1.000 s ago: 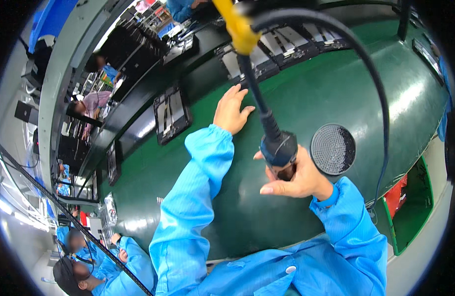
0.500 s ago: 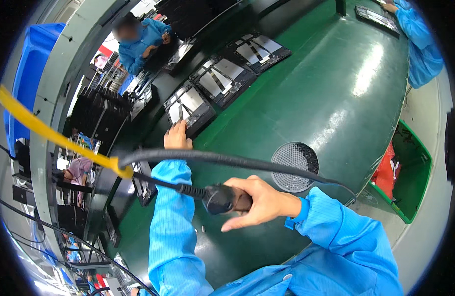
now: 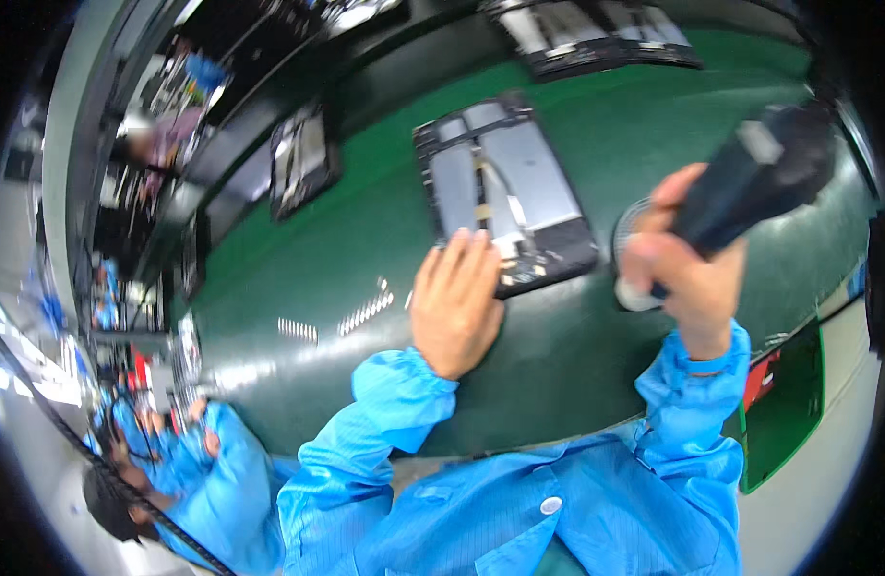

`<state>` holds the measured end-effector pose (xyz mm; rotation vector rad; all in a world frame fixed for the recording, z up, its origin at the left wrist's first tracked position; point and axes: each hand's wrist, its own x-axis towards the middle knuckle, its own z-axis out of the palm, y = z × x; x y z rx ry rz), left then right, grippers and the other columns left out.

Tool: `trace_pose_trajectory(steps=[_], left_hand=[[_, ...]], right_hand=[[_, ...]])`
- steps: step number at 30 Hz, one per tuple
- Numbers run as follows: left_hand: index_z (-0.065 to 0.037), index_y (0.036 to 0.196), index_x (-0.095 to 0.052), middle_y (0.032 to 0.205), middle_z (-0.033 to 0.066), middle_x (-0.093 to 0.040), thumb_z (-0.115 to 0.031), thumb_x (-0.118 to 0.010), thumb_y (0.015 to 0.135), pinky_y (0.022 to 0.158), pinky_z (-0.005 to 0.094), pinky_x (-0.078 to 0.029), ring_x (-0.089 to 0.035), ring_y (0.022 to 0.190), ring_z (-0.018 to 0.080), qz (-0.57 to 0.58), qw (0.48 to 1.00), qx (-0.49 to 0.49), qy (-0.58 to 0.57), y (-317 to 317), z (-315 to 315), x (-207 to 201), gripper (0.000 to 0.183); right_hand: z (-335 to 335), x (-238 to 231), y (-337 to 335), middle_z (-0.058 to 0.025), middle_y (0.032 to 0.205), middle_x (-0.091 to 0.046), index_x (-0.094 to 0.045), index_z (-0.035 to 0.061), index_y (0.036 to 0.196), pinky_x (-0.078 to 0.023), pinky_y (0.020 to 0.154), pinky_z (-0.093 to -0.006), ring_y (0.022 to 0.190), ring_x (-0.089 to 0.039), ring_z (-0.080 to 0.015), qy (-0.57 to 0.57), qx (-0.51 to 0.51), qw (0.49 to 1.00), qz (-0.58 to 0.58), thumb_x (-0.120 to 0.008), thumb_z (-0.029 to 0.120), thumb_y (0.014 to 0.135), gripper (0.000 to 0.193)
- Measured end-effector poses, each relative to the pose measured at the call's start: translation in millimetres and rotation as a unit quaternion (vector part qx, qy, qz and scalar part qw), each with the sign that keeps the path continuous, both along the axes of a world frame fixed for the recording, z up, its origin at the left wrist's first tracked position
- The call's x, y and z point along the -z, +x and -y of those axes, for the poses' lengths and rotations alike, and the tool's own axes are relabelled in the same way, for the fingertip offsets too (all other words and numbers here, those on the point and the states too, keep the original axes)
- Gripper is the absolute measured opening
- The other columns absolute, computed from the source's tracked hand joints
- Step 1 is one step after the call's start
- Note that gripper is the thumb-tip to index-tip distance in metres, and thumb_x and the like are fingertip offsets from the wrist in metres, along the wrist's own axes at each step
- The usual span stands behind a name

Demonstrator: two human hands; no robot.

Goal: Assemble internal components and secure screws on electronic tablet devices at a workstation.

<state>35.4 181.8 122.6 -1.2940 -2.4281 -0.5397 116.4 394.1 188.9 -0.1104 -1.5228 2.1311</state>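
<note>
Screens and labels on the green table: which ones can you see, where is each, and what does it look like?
Opened flat device: under the left hand's fingertips, a dark-framed rectangle with grey metal inside.
Second opened device: further left on the table, dark and smaller.
More dark devices: at the far edge.
Pale label: a small square on the black tool in the right hand.

The right hand [image 3: 687,278] covers the middle of the dark tool [image 3: 754,182], and the tool's far end, toward one o'clock, smears into blur. The round mesh dish [image 3: 627,226] behind it shows only a sliver (the rest sits behind hand and tool). The left hand [image 3: 454,305] lies over the near edge of the opened device [image 3: 505,197]. Trays [image 3: 596,34] at twelve o'clock are cut by the rim. The co-worker [image 3: 188,470] at eight o'clock is blurred, and the small rows on the desk [image 3: 327,288] are too fine to identify.
</note>
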Motion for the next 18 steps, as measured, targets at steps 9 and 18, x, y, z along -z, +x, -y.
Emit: trace_pose_trajectory(steps=[9, 18], left_hand=[[-0.004, 0.103, -0.064, 0.113, 0.0148, -0.060, -0.011, -0.074, 0.070, 0.088, 0.0416, -0.046, -0.056, 0.106, 0.0332, 0.103, 0.992, -0.030, 0.068, 31.7, 52.6, 7.2, 0.034], [0.000, 0.083, -0.066, 0.075, 0.0150, -0.061, -0.009, -0.069, 0.076, 0.059, 0.0325, -0.048, -0.060, 0.062, 0.0265, 0.277, 0.939, -0.176, 0.101, -24.4, 80.6, 21.5, 0.012]], right_hand=[[-8.8, 4.5, 0.1, -0.0077, 0.063, -0.052, -0.042, -0.0028, 0.110, -0.043, 0.048, -0.0280, 0.048, -0.049, -0.0142, 0.038, -0.046, 0.994, -0.093, -0.063, 0.001, 0.076, 0.040], [-21.5, -3.7, -4.3, -0.0036, 0.060, -0.054, -0.048, -0.0086, 0.116, -0.041, 0.047, -0.0240, 0.048, -0.051, -0.0109, 0.088, 0.010, 0.991, -0.101, -0.070, 0.001, 0.073, 0.050]])
